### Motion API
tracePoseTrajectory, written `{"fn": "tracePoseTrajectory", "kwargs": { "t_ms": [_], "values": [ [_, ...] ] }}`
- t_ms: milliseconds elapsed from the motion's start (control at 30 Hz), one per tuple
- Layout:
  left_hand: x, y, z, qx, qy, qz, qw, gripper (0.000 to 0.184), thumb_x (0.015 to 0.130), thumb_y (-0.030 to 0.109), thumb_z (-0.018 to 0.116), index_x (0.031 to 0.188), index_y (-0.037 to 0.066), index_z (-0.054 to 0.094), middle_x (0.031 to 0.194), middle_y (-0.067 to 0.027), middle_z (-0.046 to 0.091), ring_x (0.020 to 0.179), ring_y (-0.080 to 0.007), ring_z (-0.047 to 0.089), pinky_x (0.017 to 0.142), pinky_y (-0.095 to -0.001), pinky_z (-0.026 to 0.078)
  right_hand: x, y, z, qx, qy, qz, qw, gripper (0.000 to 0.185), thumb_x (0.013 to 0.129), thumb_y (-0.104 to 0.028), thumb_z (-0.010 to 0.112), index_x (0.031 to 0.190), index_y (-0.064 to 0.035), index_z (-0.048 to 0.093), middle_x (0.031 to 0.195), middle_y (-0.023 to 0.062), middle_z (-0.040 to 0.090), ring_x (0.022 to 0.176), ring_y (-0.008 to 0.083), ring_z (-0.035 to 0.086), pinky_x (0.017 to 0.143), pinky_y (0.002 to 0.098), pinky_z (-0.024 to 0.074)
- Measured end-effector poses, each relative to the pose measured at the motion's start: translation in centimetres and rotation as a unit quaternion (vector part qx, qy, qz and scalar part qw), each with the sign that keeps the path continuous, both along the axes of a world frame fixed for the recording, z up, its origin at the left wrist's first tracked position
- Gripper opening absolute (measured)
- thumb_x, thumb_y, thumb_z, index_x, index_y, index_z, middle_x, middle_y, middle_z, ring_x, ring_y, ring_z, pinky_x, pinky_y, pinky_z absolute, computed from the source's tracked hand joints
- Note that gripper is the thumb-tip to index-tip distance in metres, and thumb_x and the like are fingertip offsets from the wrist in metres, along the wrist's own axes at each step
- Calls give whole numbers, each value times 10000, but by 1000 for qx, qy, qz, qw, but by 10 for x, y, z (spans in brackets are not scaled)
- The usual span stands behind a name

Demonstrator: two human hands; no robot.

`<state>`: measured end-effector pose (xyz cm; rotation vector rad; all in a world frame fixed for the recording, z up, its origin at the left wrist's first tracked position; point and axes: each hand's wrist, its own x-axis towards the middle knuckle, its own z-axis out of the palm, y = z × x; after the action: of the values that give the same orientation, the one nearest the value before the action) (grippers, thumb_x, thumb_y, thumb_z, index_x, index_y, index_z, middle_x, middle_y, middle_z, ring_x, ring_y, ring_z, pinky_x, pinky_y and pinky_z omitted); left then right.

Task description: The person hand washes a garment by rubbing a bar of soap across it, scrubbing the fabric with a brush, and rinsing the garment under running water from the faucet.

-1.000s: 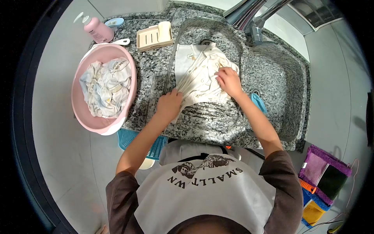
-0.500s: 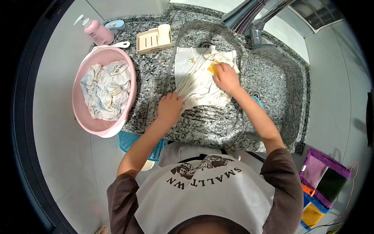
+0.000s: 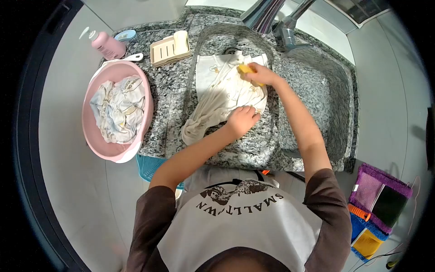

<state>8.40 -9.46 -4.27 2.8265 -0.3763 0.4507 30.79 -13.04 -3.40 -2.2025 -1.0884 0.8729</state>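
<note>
A wet white garment with small yellow-brown prints (image 3: 222,88) lies spread and partly twisted in the shallow left basin of the granite sink. My right hand (image 3: 263,75) is closed around a yellow bar of soap (image 3: 246,69), held at the garment's upper right part. Lower down, my left hand (image 3: 244,120) has its fingers curled on the garment's lower right edge, seemingly gripping the fabric. The cloth's lower left end is bunched toward the basin's left side. My palm hides part of the soap.
At left stands a pink basin (image 3: 148,102) holding crumpled printed clothes (image 3: 120,111). Behind it are a pink pump bottle (image 3: 108,46), a blue brush (image 3: 125,35) and a beige soap dish (image 3: 163,53). The faucet (image 3: 286,34) rises at the back, beside the deeper right basin (image 3: 312,109).
My left hand has let go of the garment's left side and moved right to its lower right edge. My right hand has shifted slightly up and left with the soap. The view has shifted slightly.
</note>
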Motion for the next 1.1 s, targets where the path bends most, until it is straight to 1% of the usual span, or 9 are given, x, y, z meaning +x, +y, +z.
{"fn": "tracePoseTrajectory", "kwargs": {
  "t_ms": [300, 367, 500, 600, 733, 800, 933, 1033, 1100],
  "values": [
    [42, 37, 30, -34, 195, -157, 967, 339, 732, -5, 506, 1061, 72, 507, 908, -143, 526, 820, -240, 549, 707, -349, 488, -30, -76, 102, 25, 193, -79, 978, 717, 723, -387, 603, 1283, -1, 378, 889, 62, 537, 737, 114, 520, 659, 229, 451],
    [53, 45, 68, -157, 422, -57, 891, 316, 751, -16, 483, 1043, 99, 513, 1050, -143, 526, 929, -278, 548, 787, -338, 467, -62, -98, 109, 2, 263, -45, 964, 706, 690, -312, 666, 1269, -15, 392, 849, 40, 520, 681, 101, 497, 628, 210, 464],
    [103, 87, 49, -217, 251, -105, 938, 302, 732, -16, 463, 998, 74, 573, 977, -145, 595, 875, -261, 586, 803, -362, 446, -132, -110, 95, -33, 283, 77, 955, 652, 646, -224, 697, 1216, -39, 440, 979, 78, 525, 821, 155, 533, 711, 273, 488],
    [129, 97, 69, -188, 298, -106, 930, 277, 705, -15, 469, 924, 68, 616, 920, -144, 619, 861, -250, 591, 782, -350, 447, -175, -79, 84, 26, 279, 102, 955, 627, 645, -196, 705, 1181, 3, 448, 1111, 109, 467, 993, 174, 466, 849, 268, 390],
    [132, 103, 92, -87, 379, -80, 918, 259, 666, 34, 519, 901, 56, 626, 924, -149, 621, 878, -259, 588, 758, -343, 449, -190, -31, 79, 23, 201, 89, 975, 561, 656, -196, 693, 1131, 15, 484, 1021, 94, 498, 912, 153, 492, 776, 253, 417],
    [131, 113, 90, -26, 408, -90, 908, 268, 660, 35, 531, 910, 53, 624, 906, -147, 620, 881, -263, 587, 754, -345, 449, -190, -21, 82, -28, 388, 27, 921, 519, 679, -199, 675, 1119, 13, 498, 928, 57, 531, 806, 112, 516, 683, 224, 431],
    [120, 141, 82, 63, 339, -106, 933, 280, 658, 64, 595, 936, 53, 619, 884, -148, 612, 877, -303, 584, 740, -376, 459, -200, -24, 67, -10, 479, 22, 877, 442, 723, -279, 645, 1068, -24, 537, 918, 21, 555, 789, 67, 513, 627, 207, 448],
    [113, 151, 95, 135, 338, -81, 928, 233, 682, 131, 630, 900, 50, 633, 878, -158, 617, 839, -330, 587, 733, -393, 473, -206, -29, 64, -19, 552, 6, 834, 522, 721, -203, 656, 1171, 0, 486, 957, 29, 533, 788, 68, 506, 666, 198, 455],
    [104, 160, 108, 137, 341, -87, 926, 234, 702, 189, 636, 873, 30, 634, 833, -160, 621, 812, -309, 600, 732, -382, 478, -206, -43, 80, -33, 495, -1, 869, 584, 728, -254, 667, 1211, -6, 451, 982, 47, 528, 802, 84, 509, 671, 211, 458]
  ]
}}
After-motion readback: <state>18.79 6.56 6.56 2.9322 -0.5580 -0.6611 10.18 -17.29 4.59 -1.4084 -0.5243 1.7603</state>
